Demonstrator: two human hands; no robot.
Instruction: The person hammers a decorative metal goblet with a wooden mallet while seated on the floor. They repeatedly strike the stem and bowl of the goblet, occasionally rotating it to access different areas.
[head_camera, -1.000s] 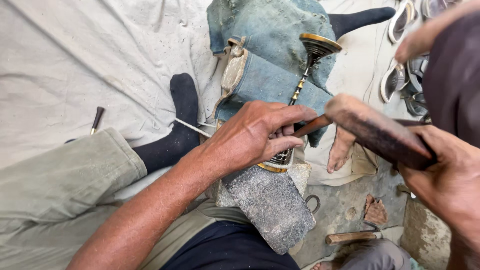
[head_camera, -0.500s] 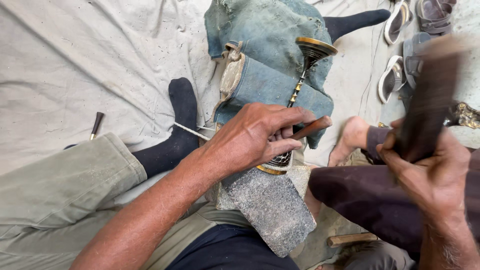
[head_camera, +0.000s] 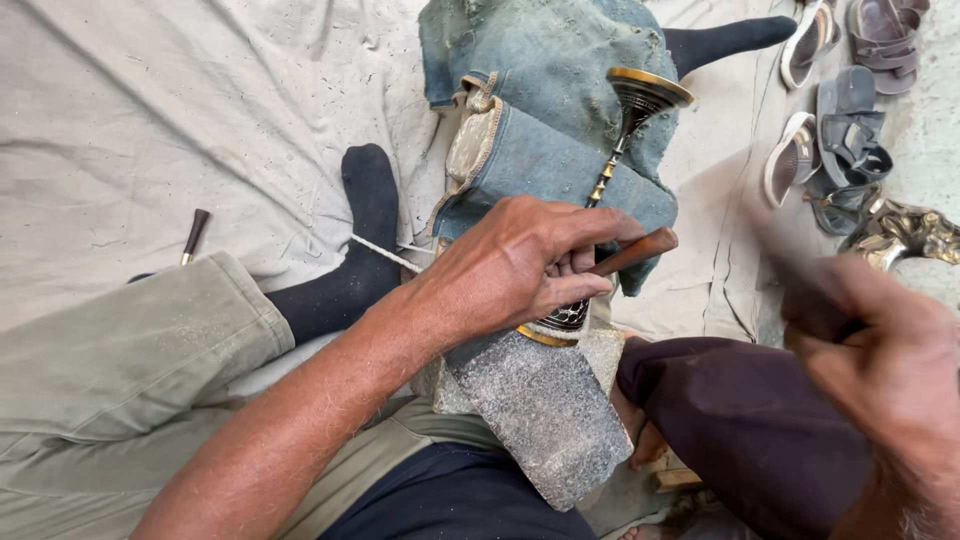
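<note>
My left hand is closed around a wooden-handled chisel and presses it onto the round base of a black and brass stemmed vessel. The vessel lies tilted, its base on a grey stone block in my lap and its stem across a folded denim cloth. My right hand is at the right, blurred by motion, gripping a wooden mallet that shows only as a dark smear, apart from the chisel.
A pale ground cloth covers the floor. My black-socked foot rests beside the denim. A small dark-handled tool lies at the left. Several sandals and a shiny brass piece sit at the right.
The mallet, resting on the chisel's end a second ago, has swung away to the right with my right hand. My left hand has kept the chisel on the vessel's base.
</note>
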